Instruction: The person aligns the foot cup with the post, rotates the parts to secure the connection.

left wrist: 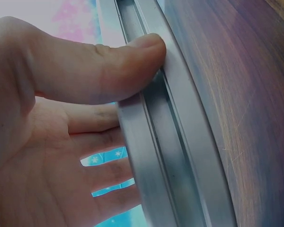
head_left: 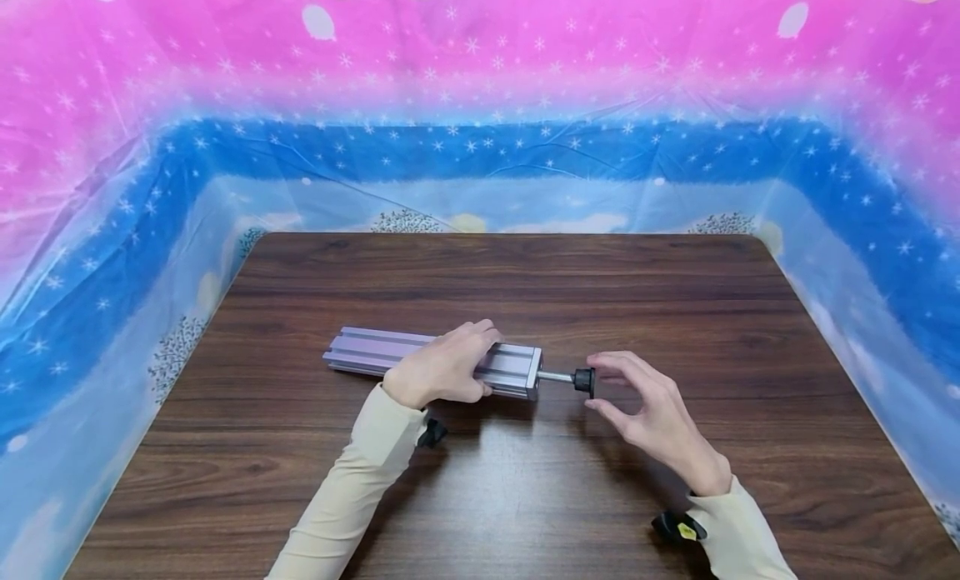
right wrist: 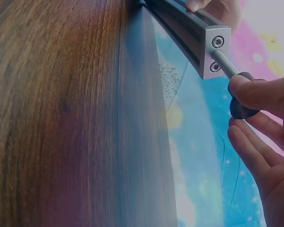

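Observation:
A silver aluminium extrusion profile [head_left: 510,363] with grooves along its sides lies lengthwise across the table. My left hand [head_left: 446,365] grips it near its right end; in the left wrist view the thumb [left wrist: 132,64] presses over the groove while the other fingers pass behind. A flat end plate [right wrist: 209,52] with two socket screws caps that end. From it a threaded rod [head_left: 556,377] sticks out to the right, ending in a black levelling foot [head_left: 582,380]. Around the foot's rim curl the thumb and fingers of my right hand [head_left: 648,405], with the thumb overlapping it in the right wrist view.
The dark wood-grain table [head_left: 525,288] spreads around the profile on all sides. Behind and beside it hangs a pink and blue cloth [head_left: 480,147] with snowflakes. Black straps sit at both wrists, below cream sleeves [head_left: 330,505].

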Motion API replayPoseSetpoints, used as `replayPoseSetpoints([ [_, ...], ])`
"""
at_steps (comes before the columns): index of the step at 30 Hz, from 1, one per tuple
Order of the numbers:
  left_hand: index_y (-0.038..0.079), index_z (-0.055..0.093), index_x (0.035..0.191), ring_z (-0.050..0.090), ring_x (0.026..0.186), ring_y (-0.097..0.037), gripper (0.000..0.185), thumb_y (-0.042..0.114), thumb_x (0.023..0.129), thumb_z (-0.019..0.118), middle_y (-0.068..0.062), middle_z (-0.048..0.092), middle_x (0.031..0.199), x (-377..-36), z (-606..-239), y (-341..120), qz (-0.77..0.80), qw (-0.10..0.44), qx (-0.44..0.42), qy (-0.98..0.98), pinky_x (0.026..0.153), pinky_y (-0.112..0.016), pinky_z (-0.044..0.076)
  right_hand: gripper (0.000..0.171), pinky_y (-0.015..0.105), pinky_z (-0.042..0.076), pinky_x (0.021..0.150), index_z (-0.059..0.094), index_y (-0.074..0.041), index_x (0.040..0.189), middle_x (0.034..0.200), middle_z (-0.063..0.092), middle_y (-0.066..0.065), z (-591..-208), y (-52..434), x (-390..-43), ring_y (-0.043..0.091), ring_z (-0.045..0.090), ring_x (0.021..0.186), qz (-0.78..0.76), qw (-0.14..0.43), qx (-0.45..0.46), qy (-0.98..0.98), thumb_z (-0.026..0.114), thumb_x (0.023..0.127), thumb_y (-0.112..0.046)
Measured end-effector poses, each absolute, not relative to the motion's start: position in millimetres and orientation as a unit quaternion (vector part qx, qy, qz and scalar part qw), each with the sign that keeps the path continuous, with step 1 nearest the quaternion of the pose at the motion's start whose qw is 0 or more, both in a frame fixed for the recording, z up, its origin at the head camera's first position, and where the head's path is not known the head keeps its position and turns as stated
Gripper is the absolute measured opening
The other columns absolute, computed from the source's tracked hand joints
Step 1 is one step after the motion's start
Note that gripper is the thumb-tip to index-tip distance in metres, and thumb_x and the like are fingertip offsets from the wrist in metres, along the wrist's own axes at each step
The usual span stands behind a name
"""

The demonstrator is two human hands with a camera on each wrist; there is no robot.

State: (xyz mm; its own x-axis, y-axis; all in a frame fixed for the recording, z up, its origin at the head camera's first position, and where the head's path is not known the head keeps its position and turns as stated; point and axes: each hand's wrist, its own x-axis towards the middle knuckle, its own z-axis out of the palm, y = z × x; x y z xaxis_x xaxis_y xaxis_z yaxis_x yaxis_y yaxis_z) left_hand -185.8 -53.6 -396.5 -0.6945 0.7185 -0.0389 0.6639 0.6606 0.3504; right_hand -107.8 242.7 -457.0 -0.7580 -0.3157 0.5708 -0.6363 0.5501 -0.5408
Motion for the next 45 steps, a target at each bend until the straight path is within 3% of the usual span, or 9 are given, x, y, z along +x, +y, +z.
replayPoseSetpoints([
  [7, 0.001, 0.061, 0.119, 0.049, 0.091, -0.020, 0.049, 0.013, 0.075, 0.080, -0.003, 0.053, 0.099, -186.2, -397.0, -53.7, 0.157, 0.089, 0.381, 0.907, 0.082, -0.034, 0.045, 0.056, 0.024, 0.057, 0.084, 0.065, -0.010, 0.131, 0.120, 0.070, 0.006, -460.1, 244.0, -108.3, 0.017, 0.071, 0.100, 0.380, 0.203, 0.267, -0.862, 0.084, 0.078, -0.002],
  [16, 0.001, 0.061, 0.122, 0.050, 0.093, -0.020, 0.052, 0.013, 0.075, 0.079, -0.004, 0.055, 0.103, -186.3, -398.0, -54.1, 0.160, 0.090, 0.379, 0.907, 0.084, -0.035, 0.046, 0.046, 0.017, 0.054, 0.085, 0.068, -0.007, 0.128, 0.109, 0.074, 0.002, -459.7, 243.0, -107.6, 0.017, 0.075, 0.091, 0.364, 0.191, 0.246, -0.877, 0.081, 0.084, -0.009],
  [23, 0.001, 0.061, 0.121, 0.051, 0.094, -0.020, 0.051, 0.013, 0.075, 0.079, -0.004, 0.055, 0.103, -185.9, -398.5, -54.3, 0.159, 0.091, 0.377, 0.908, 0.084, -0.035, 0.047, 0.027, 0.024, 0.057, 0.072, 0.073, -0.003, 0.115, 0.096, 0.077, 0.000, -461.1, 241.4, -108.1, 0.006, 0.071, 0.080, 0.360, 0.178, 0.209, -0.892, 0.076, 0.089, -0.012],
  [26, 0.002, 0.061, 0.120, 0.051, 0.094, -0.020, 0.050, 0.013, 0.075, 0.079, -0.004, 0.055, 0.103, -186.2, -399.4, -54.2, 0.158, 0.091, 0.377, 0.908, 0.084, -0.035, 0.047, 0.019, 0.027, 0.057, 0.067, 0.075, -0.007, 0.108, 0.093, 0.076, -0.002, -459.7, 240.5, -108.5, 0.002, 0.068, 0.076, 0.361, 0.162, 0.188, -0.899, 0.073, 0.093, -0.017],
  [30, 0.001, 0.061, 0.119, 0.051, 0.093, -0.020, 0.049, 0.013, 0.075, 0.080, -0.004, 0.055, 0.102, -186.1, -399.5, -54.0, 0.156, 0.090, 0.378, 0.908, 0.084, -0.036, 0.047, 0.010, 0.020, 0.055, 0.061, 0.074, -0.013, 0.098, 0.083, 0.073, -0.007, -458.2, 239.2, -110.0, 0.004, 0.068, 0.068, 0.372, 0.141, 0.177, -0.900, 0.069, 0.096, -0.021],
  [38, 0.001, 0.061, 0.121, 0.049, 0.093, -0.020, 0.050, 0.012, 0.076, 0.079, -0.004, 0.053, 0.102, -185.0, -397.3, -53.7, 0.154, 0.096, 0.376, 0.909, 0.084, -0.036, 0.046, 0.024, 0.016, 0.052, 0.057, 0.072, -0.020, 0.082, 0.070, 0.071, -0.003, -458.8, 237.8, -112.0, 0.013, 0.072, 0.064, 0.382, 0.124, 0.165, -0.901, 0.060, 0.102, -0.024],
  [41, 0.001, 0.061, 0.121, 0.049, 0.092, -0.020, 0.050, 0.012, 0.076, 0.079, -0.004, 0.053, 0.101, -185.3, -397.7, -53.9, 0.156, 0.096, 0.376, 0.908, 0.084, -0.035, 0.046, 0.022, 0.019, 0.053, 0.062, 0.074, -0.018, 0.087, 0.073, 0.072, -0.005, -458.7, 238.5, -111.8, 0.010, 0.071, 0.068, 0.369, 0.127, 0.166, -0.906, 0.059, 0.103, -0.024],
  [44, 0.000, 0.061, 0.122, 0.049, 0.092, -0.020, 0.052, 0.012, 0.075, 0.080, -0.003, 0.054, 0.101, -186.2, -398.0, -53.9, 0.160, 0.095, 0.377, 0.907, 0.084, -0.035, 0.046, 0.015, 0.027, 0.057, 0.073, 0.075, -0.013, 0.107, 0.090, 0.075, -0.004, -459.6, 240.8, -110.1, 0.009, 0.072, 0.080, 0.356, 0.139, 0.181, -0.906, 0.066, 0.098, -0.021],
  [45, 0.000, 0.061, 0.122, 0.050, 0.092, -0.020, 0.052, 0.011, 0.074, 0.080, -0.003, 0.054, 0.101, -186.5, -397.9, -53.9, 0.163, 0.095, 0.377, 0.907, 0.084, -0.035, 0.046, 0.022, 0.029, 0.057, 0.077, 0.073, -0.012, 0.115, 0.098, 0.076, -0.003, -459.7, 241.6, -109.1, 0.010, 0.072, 0.085, 0.354, 0.146, 0.191, -0.904, 0.070, 0.095, -0.020],
])
